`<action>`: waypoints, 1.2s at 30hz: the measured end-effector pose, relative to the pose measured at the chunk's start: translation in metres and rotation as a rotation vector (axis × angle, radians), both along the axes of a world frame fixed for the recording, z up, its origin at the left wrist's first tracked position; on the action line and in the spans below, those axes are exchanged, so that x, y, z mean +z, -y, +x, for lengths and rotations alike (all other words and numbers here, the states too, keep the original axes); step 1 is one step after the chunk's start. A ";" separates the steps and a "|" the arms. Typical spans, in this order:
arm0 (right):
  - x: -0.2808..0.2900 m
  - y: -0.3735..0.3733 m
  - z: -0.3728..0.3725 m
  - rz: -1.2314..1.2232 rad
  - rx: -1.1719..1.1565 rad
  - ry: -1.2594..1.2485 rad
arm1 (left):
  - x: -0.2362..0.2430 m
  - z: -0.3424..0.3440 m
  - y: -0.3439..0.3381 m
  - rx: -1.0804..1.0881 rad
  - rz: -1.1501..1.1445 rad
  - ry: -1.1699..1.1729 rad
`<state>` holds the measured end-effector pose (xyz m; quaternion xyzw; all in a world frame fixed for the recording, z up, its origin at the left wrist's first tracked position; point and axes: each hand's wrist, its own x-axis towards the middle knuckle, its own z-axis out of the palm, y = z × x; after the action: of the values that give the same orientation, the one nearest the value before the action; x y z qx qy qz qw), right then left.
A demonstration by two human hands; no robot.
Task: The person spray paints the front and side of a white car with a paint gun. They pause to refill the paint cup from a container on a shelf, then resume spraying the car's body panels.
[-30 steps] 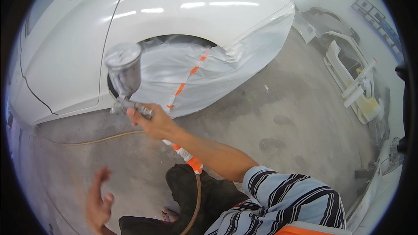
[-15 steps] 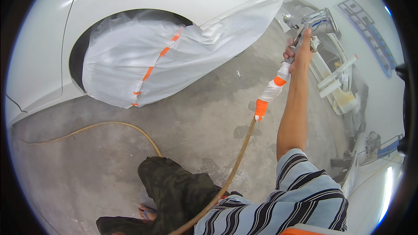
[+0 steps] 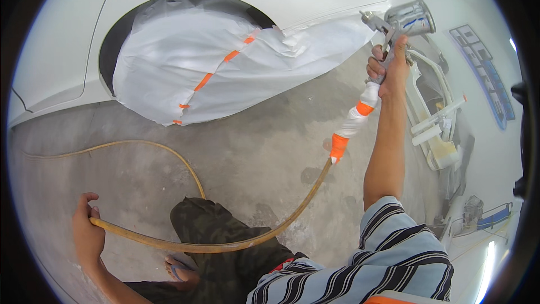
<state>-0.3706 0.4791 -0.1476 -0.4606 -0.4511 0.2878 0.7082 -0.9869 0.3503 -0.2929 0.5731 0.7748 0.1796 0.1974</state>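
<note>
My right hand (image 3: pixel 390 66) grips a silver spray gun (image 3: pixel 408 18) with a cup, held out at upper right, pointing toward the car. From its handle runs a yellow hose (image 3: pixel 242 242), wrapped near the gun in white and orange tape (image 3: pixel 355 117). At lower left, the hose passes into my left hand (image 3: pixel 90 228), which is closed around it. The white car body (image 3: pixel 62 34) has a wheel arch covered by pale masking sheet (image 3: pixel 185 62), with a line of orange tape pieces running down it. The sheet extends rightward along the lower body.
My bent, dark-trousered knee (image 3: pixel 208 219) and sandalled foot (image 3: pixel 183 276) are below. More hose snakes over the concrete floor (image 3: pixel 264 163). Loose white car body parts (image 3: pixel 436 146) lie along the right wall (image 3: pixel 478 79), where a sign hangs; another white panel and tools sit at lower right.
My right arm has swung the spray gun from the car's left-middle to the upper right. My left hand, open earlier, then out of sight, has come back and taken hold of the hose, lifting it.
</note>
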 end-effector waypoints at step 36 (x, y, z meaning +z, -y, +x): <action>-0.043 -0.017 -0.423 0.024 0.647 0.254 | 0.015 -0.053 0.164 0.319 0.258 0.135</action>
<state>-0.7938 0.4963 -0.1901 -0.3173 -0.6617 0.4325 0.5238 -1.0402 0.1862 -0.2782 0.4503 0.8113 0.3444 0.1428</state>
